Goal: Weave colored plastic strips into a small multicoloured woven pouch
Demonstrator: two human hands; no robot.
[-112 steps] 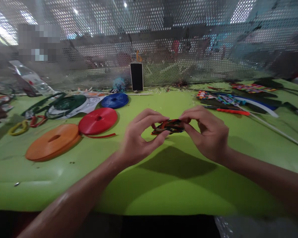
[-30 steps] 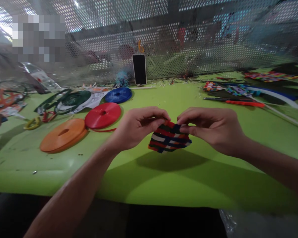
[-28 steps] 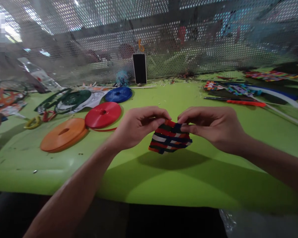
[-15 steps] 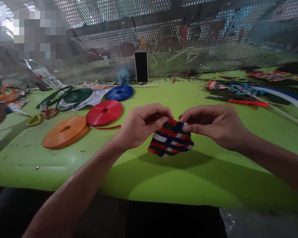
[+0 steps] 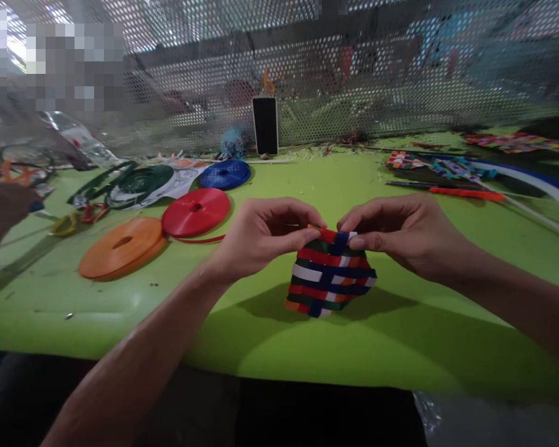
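Note:
A small woven ribbon piece (image 5: pixel 330 273) in red, navy, green, white and orange strips hangs just above the green table (image 5: pixel 270 347). My left hand (image 5: pixel 279 233) is closed, pinching its top left edge between thumb and fingers. With thumb and fingertips my right hand (image 5: pixel 395 230) pinches the top right corner, by a navy and a white strip. The lower part dangles free, and its shadow falls on the table. Behind my left hand lie a red ribbon roll (image 5: pixel 196 211) with a loose end, an orange ribbon roll (image 5: pixel 121 248) and a blue ribbon roll (image 5: pixel 226 174).
Yellow-handled scissors (image 5: pixel 64 225) and a green ribbon coil (image 5: pixel 144 180) lie left. A phone (image 5: pixel 265 126) leans on the perforated metal screen (image 5: pixel 307 74). Finished woven pieces (image 5: pixel 451 166) and a red-orange pen-like tool (image 5: pixel 466 194) are right. Another person's arm (image 5: pixel 4 208) enters at left.
The woven piece has swung a little right and down and now faces me more squarely. Both hands keep their pinch. At left, the other person's arm reaches further in.

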